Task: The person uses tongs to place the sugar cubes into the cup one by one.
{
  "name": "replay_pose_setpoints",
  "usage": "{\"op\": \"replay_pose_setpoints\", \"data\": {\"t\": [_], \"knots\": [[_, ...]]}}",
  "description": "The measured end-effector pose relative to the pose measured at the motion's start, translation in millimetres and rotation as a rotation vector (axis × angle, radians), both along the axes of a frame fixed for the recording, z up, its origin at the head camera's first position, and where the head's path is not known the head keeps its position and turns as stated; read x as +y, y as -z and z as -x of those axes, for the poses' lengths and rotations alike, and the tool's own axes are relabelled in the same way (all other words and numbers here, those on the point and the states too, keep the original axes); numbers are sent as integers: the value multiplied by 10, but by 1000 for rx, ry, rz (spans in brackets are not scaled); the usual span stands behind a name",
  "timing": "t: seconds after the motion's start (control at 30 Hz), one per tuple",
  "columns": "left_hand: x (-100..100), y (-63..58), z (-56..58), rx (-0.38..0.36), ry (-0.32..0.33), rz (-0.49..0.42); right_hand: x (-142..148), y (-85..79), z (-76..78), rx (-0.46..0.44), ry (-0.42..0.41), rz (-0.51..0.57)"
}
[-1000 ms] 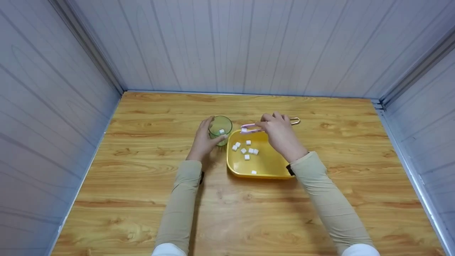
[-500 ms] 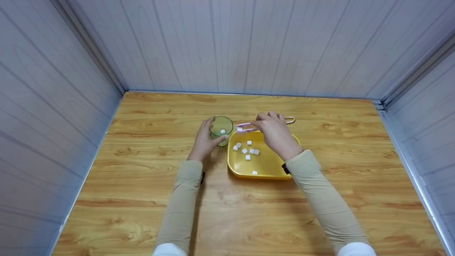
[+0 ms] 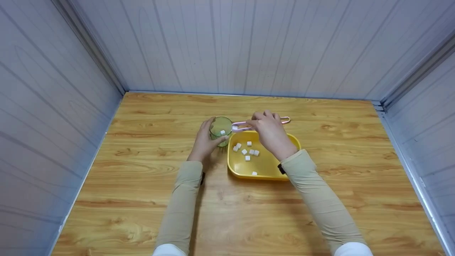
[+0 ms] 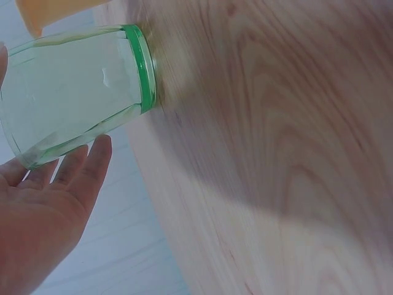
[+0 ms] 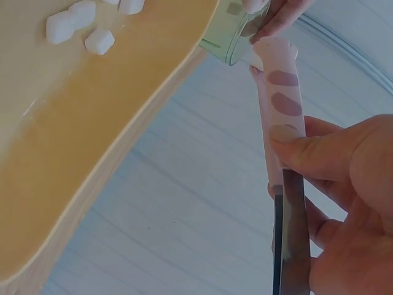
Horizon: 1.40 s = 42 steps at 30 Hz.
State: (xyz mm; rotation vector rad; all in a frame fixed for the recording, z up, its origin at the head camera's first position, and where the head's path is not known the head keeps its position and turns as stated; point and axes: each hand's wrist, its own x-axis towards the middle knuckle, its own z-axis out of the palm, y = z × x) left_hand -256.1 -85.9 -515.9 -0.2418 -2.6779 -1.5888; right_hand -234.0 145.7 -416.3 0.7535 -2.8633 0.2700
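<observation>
My left hand [image 3: 204,143] holds a clear green glass [image 4: 73,89], fingers on its far side and thumb on its near side. A white cube, like a sugar cube [image 3: 223,132], lies inside the glass. Between finger and thumb, my right hand [image 3: 272,133] pinches a pair of small tongs [image 5: 285,101] with pink tips and a bent metal handle. Another white cube [image 3: 235,127] is gripped in the tongs' tips, right at the glass's right rim. Below the tongs, several white cubes [image 3: 247,158] lie in a yellow tray [image 3: 263,177].
The tray stands just right of the glass on a wood-grain table [image 3: 142,185]. Pale panelled walls [image 3: 231,46] enclose the table at the back and on both sides.
My right hand has moved left with the tongs and their cube, from over the tray's back rim to the glass's rim. The left hand and glass have stayed in place.
</observation>
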Motion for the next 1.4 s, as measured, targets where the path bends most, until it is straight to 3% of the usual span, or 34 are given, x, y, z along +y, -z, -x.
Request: {"op": "replay_pose_setpoints", "data": {"t": [0.63, 1.0, 1.4], "knots": [[7, 4, -15, -30, -7, -2, -122, 93, 27, -40, -7, 1], [-1, 32, 8, 8, 0, 2, -180, 95, 28, -27, -7, -3], [6, 18, 14, -12, -15, 18, -226, 159, 45, -53, -2, 1]]}}
